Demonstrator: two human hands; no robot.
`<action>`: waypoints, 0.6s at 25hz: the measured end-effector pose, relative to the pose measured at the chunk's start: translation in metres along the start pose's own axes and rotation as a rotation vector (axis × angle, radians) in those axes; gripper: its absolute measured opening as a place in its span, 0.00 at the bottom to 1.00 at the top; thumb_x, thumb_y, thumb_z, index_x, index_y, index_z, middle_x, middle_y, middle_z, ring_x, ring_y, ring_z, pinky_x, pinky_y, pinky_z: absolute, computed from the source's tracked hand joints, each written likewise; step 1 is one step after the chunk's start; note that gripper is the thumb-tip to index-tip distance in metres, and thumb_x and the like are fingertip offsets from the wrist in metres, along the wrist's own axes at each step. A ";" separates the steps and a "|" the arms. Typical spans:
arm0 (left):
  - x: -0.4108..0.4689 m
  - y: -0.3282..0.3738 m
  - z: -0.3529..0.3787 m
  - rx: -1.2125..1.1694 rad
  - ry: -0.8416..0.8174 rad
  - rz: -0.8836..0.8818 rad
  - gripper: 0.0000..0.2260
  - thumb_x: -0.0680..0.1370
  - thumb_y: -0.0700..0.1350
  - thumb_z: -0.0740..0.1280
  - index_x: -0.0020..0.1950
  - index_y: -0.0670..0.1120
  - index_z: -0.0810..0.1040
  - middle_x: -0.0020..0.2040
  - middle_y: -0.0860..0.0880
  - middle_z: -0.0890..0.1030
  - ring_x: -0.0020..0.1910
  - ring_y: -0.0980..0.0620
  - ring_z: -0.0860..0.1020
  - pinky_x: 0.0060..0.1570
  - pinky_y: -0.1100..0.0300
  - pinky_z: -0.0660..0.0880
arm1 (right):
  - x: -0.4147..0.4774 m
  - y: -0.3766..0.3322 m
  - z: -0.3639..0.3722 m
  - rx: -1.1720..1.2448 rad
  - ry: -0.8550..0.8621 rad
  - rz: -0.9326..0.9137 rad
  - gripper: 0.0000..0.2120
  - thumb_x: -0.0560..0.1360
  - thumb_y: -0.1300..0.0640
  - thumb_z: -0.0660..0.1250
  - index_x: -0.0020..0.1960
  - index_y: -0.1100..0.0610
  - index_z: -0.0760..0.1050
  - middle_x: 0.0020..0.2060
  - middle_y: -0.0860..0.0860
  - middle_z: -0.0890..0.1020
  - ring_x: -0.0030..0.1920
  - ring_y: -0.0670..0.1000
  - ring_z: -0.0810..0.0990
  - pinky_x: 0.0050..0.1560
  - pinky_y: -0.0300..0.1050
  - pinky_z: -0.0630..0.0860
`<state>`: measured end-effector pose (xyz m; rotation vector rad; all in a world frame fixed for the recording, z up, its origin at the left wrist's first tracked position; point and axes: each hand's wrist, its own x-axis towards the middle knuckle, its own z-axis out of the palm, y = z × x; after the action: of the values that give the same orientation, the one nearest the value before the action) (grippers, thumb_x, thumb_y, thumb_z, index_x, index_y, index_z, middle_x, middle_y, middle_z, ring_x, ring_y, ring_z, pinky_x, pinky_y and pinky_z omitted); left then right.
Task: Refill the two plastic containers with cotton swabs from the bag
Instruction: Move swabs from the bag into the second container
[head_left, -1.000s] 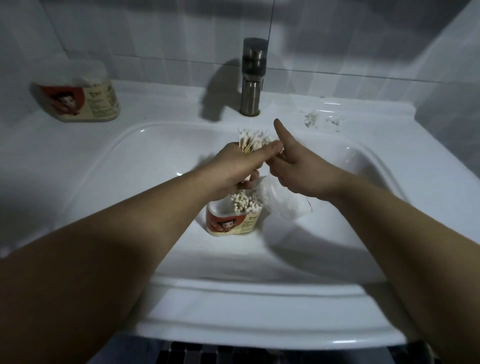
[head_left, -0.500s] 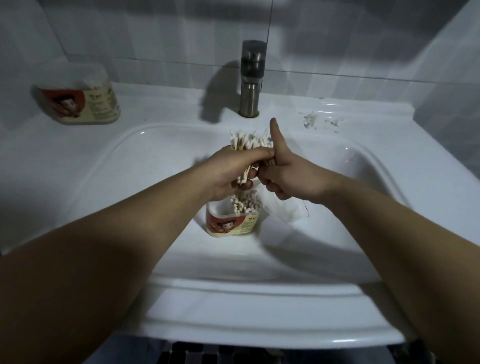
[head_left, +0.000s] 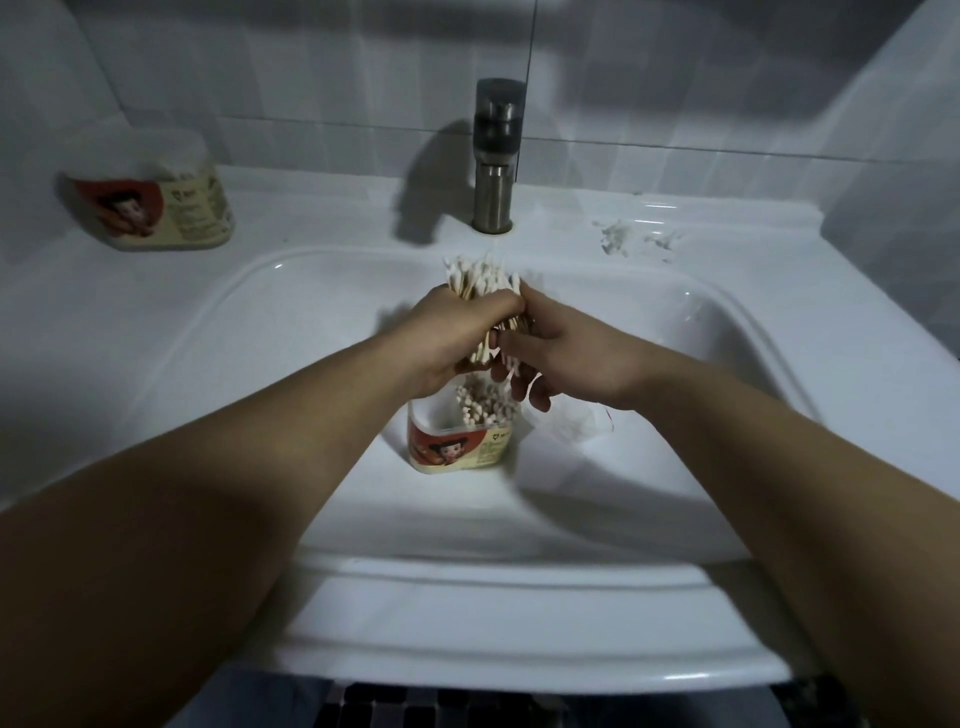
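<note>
A bundle of cotton swabs (head_left: 480, 278) with wooden sticks stands upright in my left hand (head_left: 452, 338), white tips sticking out above and below the fist. My right hand (head_left: 561, 356) presses against the bundle from the right, fingers curled around its lower part. Directly beneath, an open plastic container (head_left: 457, 447) with a red cartoon label stands in the sink basin, partly filled with swabs. A clear plastic bag (head_left: 576, 423) lies crumpled to its right, mostly under my right wrist. A second labelled container (head_left: 156, 200) sits on the counter at far left.
The white sink (head_left: 291, 395) fills the middle of the view. A metal faucet (head_left: 496, 156) rises behind the basin. Small bits of white debris (head_left: 618, 236) lie on the counter at back right. Tiled walls close in at the back and sides.
My right thumb, pointing up before, has folded down and the hand has closed onto the bundle. Both hands sit slightly lower over the open container.
</note>
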<state>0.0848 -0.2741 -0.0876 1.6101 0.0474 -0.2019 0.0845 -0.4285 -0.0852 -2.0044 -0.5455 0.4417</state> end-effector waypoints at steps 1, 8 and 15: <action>0.000 0.000 -0.001 0.006 0.006 -0.002 0.15 0.71 0.45 0.70 0.51 0.36 0.83 0.40 0.36 0.81 0.37 0.39 0.79 0.39 0.51 0.74 | -0.001 -0.001 0.000 -0.001 -0.005 -0.006 0.11 0.85 0.59 0.58 0.67 0.57 0.66 0.42 0.58 0.80 0.35 0.54 0.81 0.34 0.48 0.78; -0.003 0.005 -0.001 0.001 -0.069 0.007 0.04 0.78 0.37 0.67 0.49 0.41 0.81 0.38 0.40 0.81 0.38 0.40 0.79 0.39 0.53 0.76 | -0.004 -0.003 -0.004 -0.062 0.059 -0.019 0.25 0.80 0.54 0.70 0.73 0.51 0.64 0.43 0.57 0.83 0.36 0.55 0.83 0.38 0.51 0.83; -0.002 0.007 0.000 -0.113 -0.066 -0.064 0.07 0.80 0.41 0.69 0.57 0.44 0.83 0.42 0.47 0.84 0.47 0.49 0.84 0.45 0.53 0.78 | -0.001 0.003 -0.012 -0.451 0.133 -0.165 0.66 0.64 0.47 0.84 0.83 0.45 0.37 0.68 0.48 0.65 0.62 0.43 0.70 0.56 0.24 0.68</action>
<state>0.0836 -0.2741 -0.0808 1.4898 0.0587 -0.2965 0.0909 -0.4389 -0.0817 -2.3715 -0.7713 0.0846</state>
